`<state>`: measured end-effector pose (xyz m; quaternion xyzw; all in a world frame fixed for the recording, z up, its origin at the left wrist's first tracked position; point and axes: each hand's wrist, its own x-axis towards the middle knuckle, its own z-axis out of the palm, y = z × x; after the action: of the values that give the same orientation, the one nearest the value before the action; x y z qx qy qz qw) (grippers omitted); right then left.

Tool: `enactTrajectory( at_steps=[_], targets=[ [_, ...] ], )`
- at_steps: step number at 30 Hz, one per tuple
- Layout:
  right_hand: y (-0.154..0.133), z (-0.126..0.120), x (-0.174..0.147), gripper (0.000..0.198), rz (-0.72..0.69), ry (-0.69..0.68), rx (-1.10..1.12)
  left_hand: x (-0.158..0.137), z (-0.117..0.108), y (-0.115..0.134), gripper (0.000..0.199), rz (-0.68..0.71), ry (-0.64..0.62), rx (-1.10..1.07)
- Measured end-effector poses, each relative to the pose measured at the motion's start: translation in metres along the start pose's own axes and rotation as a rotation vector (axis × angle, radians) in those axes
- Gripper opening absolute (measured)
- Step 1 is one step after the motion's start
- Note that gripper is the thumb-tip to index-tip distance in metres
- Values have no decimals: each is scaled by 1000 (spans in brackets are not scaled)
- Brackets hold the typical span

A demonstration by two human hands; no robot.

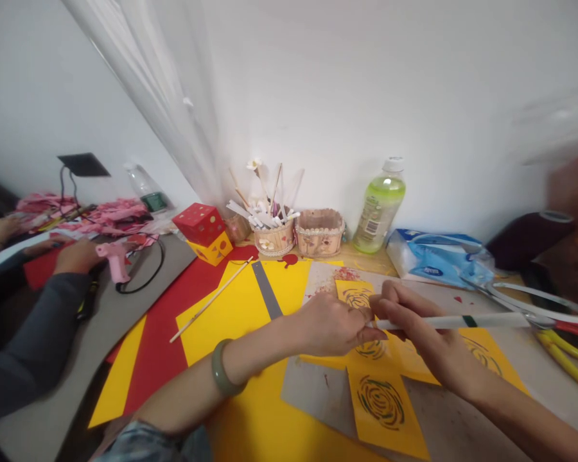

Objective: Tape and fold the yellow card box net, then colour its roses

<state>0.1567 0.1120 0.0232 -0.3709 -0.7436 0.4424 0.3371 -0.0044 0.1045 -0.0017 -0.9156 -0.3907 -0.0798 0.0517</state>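
My right hand (pixel 417 324) is closed around a white pen-shaped tool (pixel 496 320) with a dark green band, held nearly level. Its narrow end points left, toward my left hand (pixel 334 323). The fingers of my left hand are pinched together at that narrow end; the very tip is hidden. Beneath both hands lies a yellow paper cutout (pixel 411 427) made of joined squares. Swirling patterns of curved slits mark its squares, and my hands cover part of it. A green bangle circles my left wrist.
Yellow card (pixel 231 301) and red card lie to the left, with a thin wooden stick (pixel 210 299) and a grey strip. Behind stand dotted boxes (pixel 200 224), small baskets (pixel 320 232) and a green-liquid bottle (pixel 378 208). Scissors (pixel 544 301) lie right. A co-worker's hand holds a pink glue gun (pixel 117 262).
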Motion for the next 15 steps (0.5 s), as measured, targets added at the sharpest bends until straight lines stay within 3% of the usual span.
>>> enactTrajectory(
  at_steps=[5,9,12,15],
  targets=[
    [6,-8,19,31,74,-53,73,2,-3,-11,41,-151,22,-52],
    [8,-27,33,32,52,133,92,1,-7,-28,38,-292,138,-264],
    [11,-43,40,26,-59,235,-276,-1,-10,-43,31,-430,255,-230],
    [23,-50,45,11,-169,94,-806,-3,-11,-60,24,-561,346,-97]
  ],
)
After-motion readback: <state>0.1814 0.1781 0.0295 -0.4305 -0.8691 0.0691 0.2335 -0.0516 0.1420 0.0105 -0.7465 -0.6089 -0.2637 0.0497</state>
